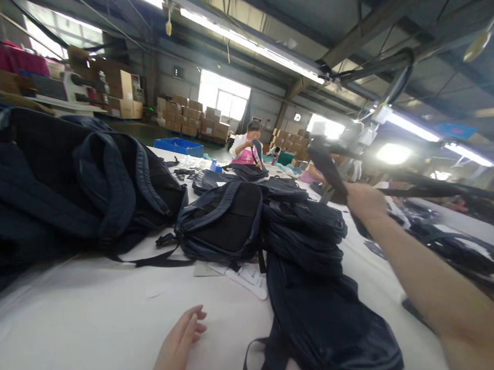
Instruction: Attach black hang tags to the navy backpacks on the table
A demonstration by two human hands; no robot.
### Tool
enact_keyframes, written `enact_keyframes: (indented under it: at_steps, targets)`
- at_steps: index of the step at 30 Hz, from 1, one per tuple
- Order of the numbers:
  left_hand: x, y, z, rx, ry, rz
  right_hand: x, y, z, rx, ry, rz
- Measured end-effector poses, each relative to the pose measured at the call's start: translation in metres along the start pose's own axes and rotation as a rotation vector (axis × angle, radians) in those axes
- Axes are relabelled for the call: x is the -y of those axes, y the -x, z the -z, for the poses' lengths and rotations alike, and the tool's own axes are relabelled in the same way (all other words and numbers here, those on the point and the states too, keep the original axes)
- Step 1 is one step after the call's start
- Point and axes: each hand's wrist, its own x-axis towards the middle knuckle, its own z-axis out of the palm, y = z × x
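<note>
At the lower middle, my left hand (180, 342) hovers over the white table (104, 315), fingers loosely bent and slightly apart, holding nothing. My right hand (366, 202) is raised on the right, closed around a dark strap (332, 174) smeared by motion; what the strap belongs to cannot be made out. Between the hands lies a navy backpack (327, 322) with its loose strap toward me. Behind it are stacked backpacks (304, 235) and another backpack (225, 222) with its black back panel up. Printed paper tags (249, 279) stick out beneath that one.
A large pile of navy backpacks (68, 189) fills the left side. Across the table a person (248, 152) in a pink apron handles a dark strap. A blue bin (178, 146) stands beyond the pile. More dark bags (451, 251) lie on the right.
</note>
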Motion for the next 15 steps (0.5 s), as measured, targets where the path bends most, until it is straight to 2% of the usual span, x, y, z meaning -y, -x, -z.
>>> enact_keyframes:
  at_steps: [4, 7, 10, 15]
  targets:
    - [0.003, 0.001, 0.0, 0.049, -0.017, 0.021, 0.047, 0.031, -0.084, 0.287, -0.012, 0.072]
    - [0.003, -0.002, 0.001, 0.037, -0.025, 0.038, 0.067, 0.046, -0.131, 0.359, -0.017, 0.077]
    - [0.003, -0.006, 0.001, -0.002, -0.052, 0.027, 0.051, 0.036, -0.141, 0.319, -0.01, 0.046]
    - [0.003, -0.008, -0.002, 0.03, -0.144, -0.002, -0.016, 0.01, -0.139, 0.232, -0.012, -0.102]
